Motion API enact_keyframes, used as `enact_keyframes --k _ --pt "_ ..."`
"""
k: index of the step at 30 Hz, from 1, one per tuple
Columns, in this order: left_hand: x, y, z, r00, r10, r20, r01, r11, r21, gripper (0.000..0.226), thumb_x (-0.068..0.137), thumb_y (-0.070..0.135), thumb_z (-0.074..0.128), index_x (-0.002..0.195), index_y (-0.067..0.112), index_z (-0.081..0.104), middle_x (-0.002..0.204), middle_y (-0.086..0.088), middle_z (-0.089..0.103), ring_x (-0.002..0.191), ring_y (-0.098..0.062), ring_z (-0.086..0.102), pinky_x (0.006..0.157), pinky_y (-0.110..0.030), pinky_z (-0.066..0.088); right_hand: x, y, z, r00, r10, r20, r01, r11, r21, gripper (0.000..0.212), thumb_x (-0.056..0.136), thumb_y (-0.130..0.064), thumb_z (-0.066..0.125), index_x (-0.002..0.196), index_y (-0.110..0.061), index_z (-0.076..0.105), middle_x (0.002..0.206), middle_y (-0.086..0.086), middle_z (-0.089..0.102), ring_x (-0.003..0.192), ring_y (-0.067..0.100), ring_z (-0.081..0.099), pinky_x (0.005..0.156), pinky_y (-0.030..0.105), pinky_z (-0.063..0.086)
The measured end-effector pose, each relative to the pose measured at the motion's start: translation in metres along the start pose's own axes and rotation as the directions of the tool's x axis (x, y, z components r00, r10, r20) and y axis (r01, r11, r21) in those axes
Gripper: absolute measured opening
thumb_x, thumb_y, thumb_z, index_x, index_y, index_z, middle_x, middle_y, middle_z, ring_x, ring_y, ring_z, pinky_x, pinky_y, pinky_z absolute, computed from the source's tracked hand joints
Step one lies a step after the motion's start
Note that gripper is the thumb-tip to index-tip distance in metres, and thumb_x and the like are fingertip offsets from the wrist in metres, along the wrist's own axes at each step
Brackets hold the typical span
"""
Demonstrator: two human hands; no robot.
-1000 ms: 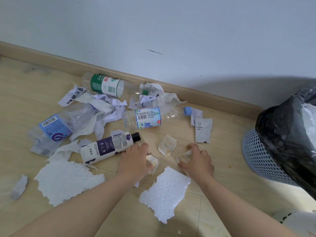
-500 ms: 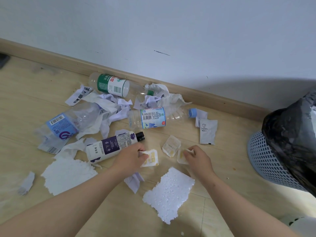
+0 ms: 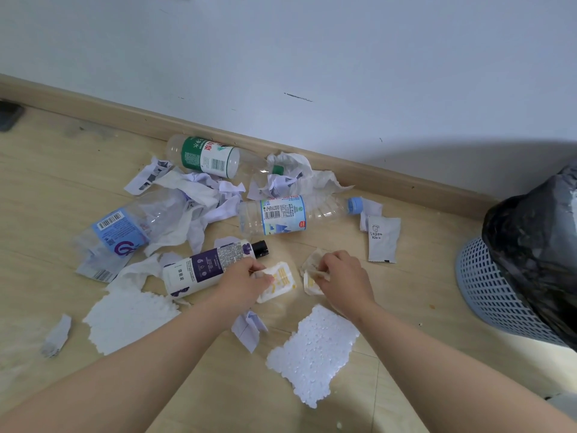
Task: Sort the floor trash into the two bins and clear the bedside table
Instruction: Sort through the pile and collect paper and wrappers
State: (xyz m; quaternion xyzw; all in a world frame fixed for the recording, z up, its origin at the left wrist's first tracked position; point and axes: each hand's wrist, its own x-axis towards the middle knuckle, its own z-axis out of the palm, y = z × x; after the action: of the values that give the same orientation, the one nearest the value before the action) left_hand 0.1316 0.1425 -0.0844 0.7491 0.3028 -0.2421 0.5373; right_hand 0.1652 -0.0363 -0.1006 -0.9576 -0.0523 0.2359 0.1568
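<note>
Pinching trash low over the floor [image 3: 62,170]: left grip [image 3: 242,281] curled on yellow-printed packet [image 3: 279,281], right grip [image 3: 343,275] clutching crumpled wrappers [image 3: 312,281] just beside it; blue bin [image 3: 487,292] lies rightward, nearer right grip.

Bottles [image 3: 274,215], paper scraps [image 3: 199,189] and foam [image 3: 312,354] litter the floor [image 3: 62,176].

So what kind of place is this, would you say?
Probably a corner of a room at home, perhaps a bedroom: pale wood-look floor, a baseboard under a plain white wall, and a small blue lattice wastebasket with a black liner near scattered bottles.
</note>
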Motion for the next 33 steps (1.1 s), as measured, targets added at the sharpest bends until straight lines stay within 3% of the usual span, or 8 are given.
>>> enact_keyframes --k 6,11,14,17,19,22,26,33 --pt "-0.011 0.013 0.004 0.992 0.06 0.114 -0.049 0.994 -0.099 0.008 0.089 0.018 0.061 0.083 0.019 0.056 0.081 0.001 0.057 0.068 -0.011 0.051 0.061 -0.02 0.044 -0.012 -0.002 0.003 0.969 0.239 0.058 -0.227 0.777 0.587 0.058 0.086 -0.017 0.059 0.137 -0.028 0.034 0.115 0.002 0.056 0.104 0.025 0.058 0.082 0.036 0.051" --pt "-0.015 0.019 0.019 0.991 0.067 0.115 -0.05 0.989 -0.14 0.016 0.095 0.025 0.051 0.079 0.025 0.054 0.089 0.0 0.057 0.072 -0.011 0.048 0.062 -0.023 0.036 -0.024 -0.021 -0.011 0.942 0.207 0.264 -0.327 0.392 0.86 0.005 0.087 -0.017 0.063 0.091 -0.017 0.064 0.089 0.003 0.064 0.078 0.019 0.059 0.068 0.034 0.05" --pt "-0.016 0.023 0.024 0.996 0.077 0.049 -0.069 0.987 -0.146 0.013 0.095 0.027 0.051 0.082 0.026 0.054 0.114 -0.009 0.053 0.084 -0.014 0.05 0.071 -0.024 0.038 -0.03 -0.03 -0.017 0.913 0.103 0.396 -0.406 0.107 0.908 0.013 0.093 -0.008 0.05 0.094 -0.008 0.063 0.087 0.01 0.065 0.071 0.019 0.059 0.06 0.027 0.047" --pt "-0.019 0.025 0.024 0.995 0.088 0.037 -0.081 0.982 -0.168 0.011 0.093 0.026 0.055 0.083 0.024 0.051 0.098 -0.002 0.056 0.08 -0.013 0.05 0.071 -0.026 0.041 -0.035 -0.036 -0.026 0.893 0.026 0.45 -0.447 -0.084 0.891 0.024 0.098 -0.014 0.041 0.097 -0.005 0.063 0.087 0.011 0.066 0.074 0.02 0.062 0.065 0.031 0.05" --pt "-0.023 0.025 0.023 0.994 0.107 0.012 -0.104 0.984 -0.146 0.013 0.09 0.024 0.06 0.083 0.024 0.05 0.081 0.004 0.053 0.069 -0.01 0.047 0.064 -0.024 0.039 -0.037 -0.037 -0.029 0.884 0.011 0.467 -0.465 -0.078 0.882 0.026 0.1 -0.025 0.042 0.105 -0.009 0.061 0.094 0.008 0.066 0.078 0.019 0.064 0.064 0.032 0.053" --pt "-0.028 0.029 0.024 0.987 0.151 -0.052 -0.157 0.977 -0.141 0.021 0.085 0.02 0.066 0.082 0.025 0.046 0.078 0.003 0.051 0.064 -0.011 0.046 0.058 -0.024 0.036 -0.041 -0.036 -0.03 0.921 0.035 0.388 -0.388 0.179 0.904 0.013 0.093 -0.022 0.058 0.104 -0.015 0.06 0.091 0.004 0.066 0.07 0.014 0.066 0.057 0.027 0.053" --pt "-0.036 0.04 0.026 0.983 0.182 -0.036 -0.185 0.96 -0.212 0.01 0.092 0.028 0.056 0.09 0.031 0.047 0.086 0.001 0.056 0.069 -0.01 0.051 0.063 -0.025 0.04 -0.051 -0.033 -0.041 0.969 0.103 0.223 -0.245 0.332 0.911 0.005 0.092 -0.012 0.057 0.093 -0.016 0.06 0.077 0.005 0.063 0.051 0.013 0.057 0.044 0.023 0.042" --pt "-0.048 0.079 0.045 0.969 0.248 0.0 -0.235 0.919 -0.318 0.004 0.095 0.021 0.051 0.096 0.025 0.051 0.096 0.009 0.056 0.072 -0.005 0.058 0.067 -0.023 0.044 -0.073 -0.005 -0.097 0.883 0.46 -0.088 -0.026 0.236 0.971 0.013 0.092 -0.006 0.049 0.092 -0.018 0.053 0.075 0.005 0.059 0.038 0.011 0.048 0.037 0.023 0.035"
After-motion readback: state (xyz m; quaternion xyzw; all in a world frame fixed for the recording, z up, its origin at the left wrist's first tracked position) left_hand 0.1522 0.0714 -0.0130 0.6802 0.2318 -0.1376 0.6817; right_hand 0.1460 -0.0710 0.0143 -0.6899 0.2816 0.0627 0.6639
